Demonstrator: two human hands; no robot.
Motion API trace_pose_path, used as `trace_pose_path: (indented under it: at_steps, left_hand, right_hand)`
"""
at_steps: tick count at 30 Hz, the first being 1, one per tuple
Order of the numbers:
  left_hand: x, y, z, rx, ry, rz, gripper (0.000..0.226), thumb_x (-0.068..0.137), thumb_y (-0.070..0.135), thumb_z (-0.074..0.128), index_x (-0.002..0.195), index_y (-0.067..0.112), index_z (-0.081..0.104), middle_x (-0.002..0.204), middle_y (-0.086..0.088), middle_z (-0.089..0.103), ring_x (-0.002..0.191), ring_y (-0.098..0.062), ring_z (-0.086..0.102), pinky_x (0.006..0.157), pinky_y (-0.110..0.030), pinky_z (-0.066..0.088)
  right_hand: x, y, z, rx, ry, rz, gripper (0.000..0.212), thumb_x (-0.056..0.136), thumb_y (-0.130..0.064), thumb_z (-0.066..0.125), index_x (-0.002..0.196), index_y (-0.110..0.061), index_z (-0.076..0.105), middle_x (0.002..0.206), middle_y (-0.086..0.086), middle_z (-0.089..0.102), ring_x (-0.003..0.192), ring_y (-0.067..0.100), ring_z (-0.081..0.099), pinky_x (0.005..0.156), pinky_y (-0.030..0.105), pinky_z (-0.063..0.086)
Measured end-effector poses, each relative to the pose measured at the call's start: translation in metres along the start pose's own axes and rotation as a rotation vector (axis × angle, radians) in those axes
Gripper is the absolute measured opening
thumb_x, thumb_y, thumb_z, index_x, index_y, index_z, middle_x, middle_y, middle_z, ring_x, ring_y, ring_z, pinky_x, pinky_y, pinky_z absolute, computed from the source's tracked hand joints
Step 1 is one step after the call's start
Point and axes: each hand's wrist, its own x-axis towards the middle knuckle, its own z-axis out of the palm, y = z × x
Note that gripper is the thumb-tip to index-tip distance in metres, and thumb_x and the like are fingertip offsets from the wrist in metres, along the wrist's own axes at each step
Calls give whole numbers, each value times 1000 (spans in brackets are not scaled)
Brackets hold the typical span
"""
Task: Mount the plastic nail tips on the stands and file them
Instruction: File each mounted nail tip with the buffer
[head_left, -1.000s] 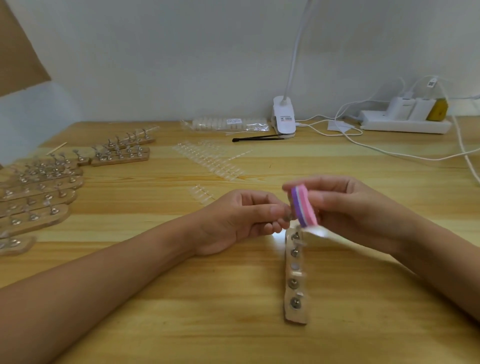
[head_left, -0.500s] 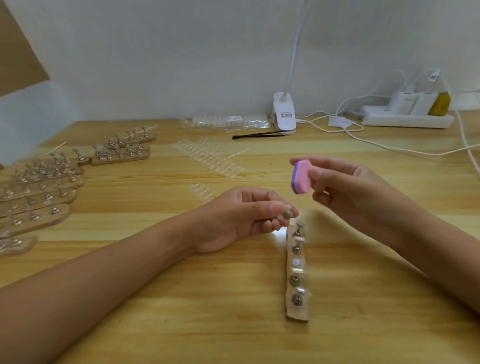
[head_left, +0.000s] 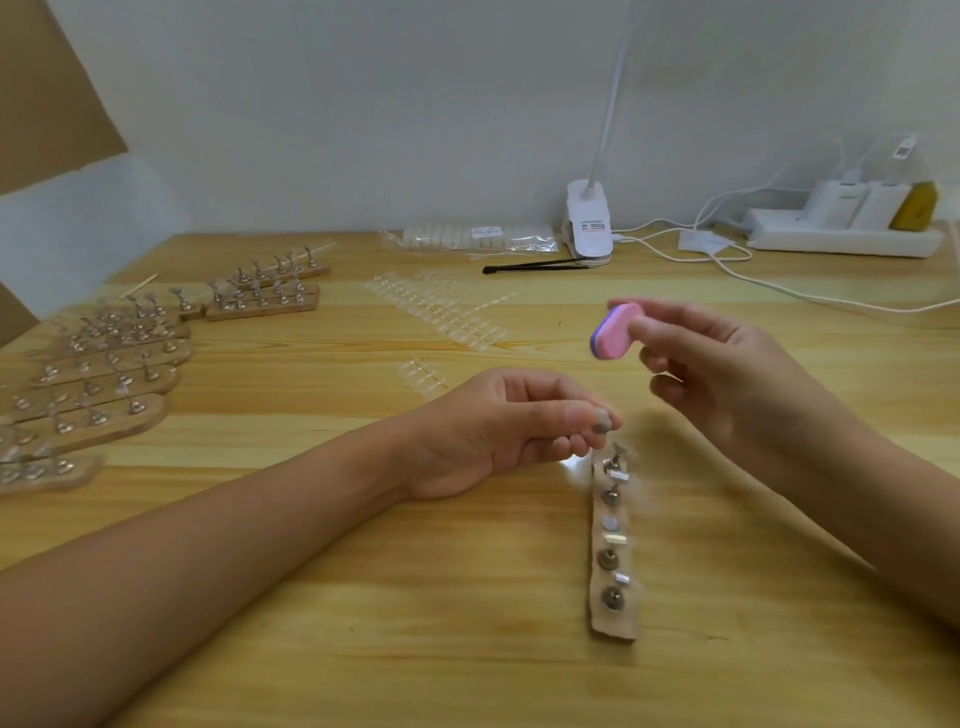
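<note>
Spare stands (head_left: 104, 374) lie left of the stand strip (head_left: 613, 626); above its far end, left hand (head_left: 498, 431) pinches a peg (head_left: 601, 422), right hand (head_left: 727, 384) a pink file (head_left: 615, 330).

One buffer block (head_left: 615, 330); one lone stand strip (head_left: 613, 626); a pile (head_left: 161, 382) of more, uncountable
Left of the lamp clip (head_left: 588, 223): one tip bag (head_left: 483, 240); right: one power strip (head_left: 841, 241)

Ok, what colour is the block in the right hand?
The block is pink with a purple edge, head view.
</note>
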Motion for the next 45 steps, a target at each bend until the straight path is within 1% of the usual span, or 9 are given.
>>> trace_pose_path:
  at_steps: [3,7,11,16,23,34,37,40,45]
  left_hand:
    - [-1,1,1,-32,46,41,30,69,29,83,96,18,78,89,5,73,81,-3,67,75,-12,52]
    - [0,0,1,-49,201,103,20,87,22,68,106,16,73,91,-3,74,81,-9,70,72,-15,54]
    - [-9,1,-1,356,242,258,14,92,25,62,97,13,63,89,-6,75,82,-17,71,72,-22,54]
    - [-18,-4,7,871,215,489,12,89,20,67,91,8,69,68,6,69,59,-6,67,59,-20,52]
    - [-19,-11,16,1130,144,589,16,83,21,77,93,9,76,63,1,64,55,-9,56,55,-22,48]
    - [-16,-13,19,1209,129,643,19,83,28,74,93,12,78,62,4,63,57,1,49,53,-20,46]
    - [-18,-12,18,1172,125,631,22,84,23,76,102,12,75,62,4,61,55,-2,51,53,-24,48]
    - [-22,-10,17,1123,128,670,16,88,17,70,102,9,74,61,3,60,54,-6,52,55,-19,45]
    - [-24,-9,19,1383,16,825,11,81,16,68,86,11,76,53,8,51,48,-10,44,51,-19,33]
  right_hand:
    - [3,5,-8,171,193,65,26,72,-23,70,97,-17,77,80,-6,62,62,2,45,48,12,34]
    - [1,8,-13,169,172,109,24,69,-24,72,91,-18,80,78,-7,66,58,1,47,46,12,36]
    - [1,8,-18,223,165,122,28,68,-25,73,94,-19,81,80,-5,67,58,2,50,47,13,39]
    - [3,10,-21,313,197,155,26,70,-22,72,94,-15,80,82,-1,68,59,4,51,48,15,43]
    - [3,10,-22,313,168,148,27,70,-23,72,95,-17,80,84,-1,68,59,3,52,50,14,44]
    - [2,9,-21,307,157,149,27,70,-23,72,95,-17,80,83,-1,66,59,3,53,51,14,45]
    - [2,9,-21,303,159,149,30,69,-23,73,97,-15,80,87,2,65,59,3,53,51,15,46]
    - [2,9,-21,305,161,152,30,70,-22,73,98,-15,80,88,2,64,60,3,53,52,15,46]
    - [2,9,-20,301,163,152,28,68,-22,73,94,-16,80,80,-1,65,59,3,53,51,14,46]
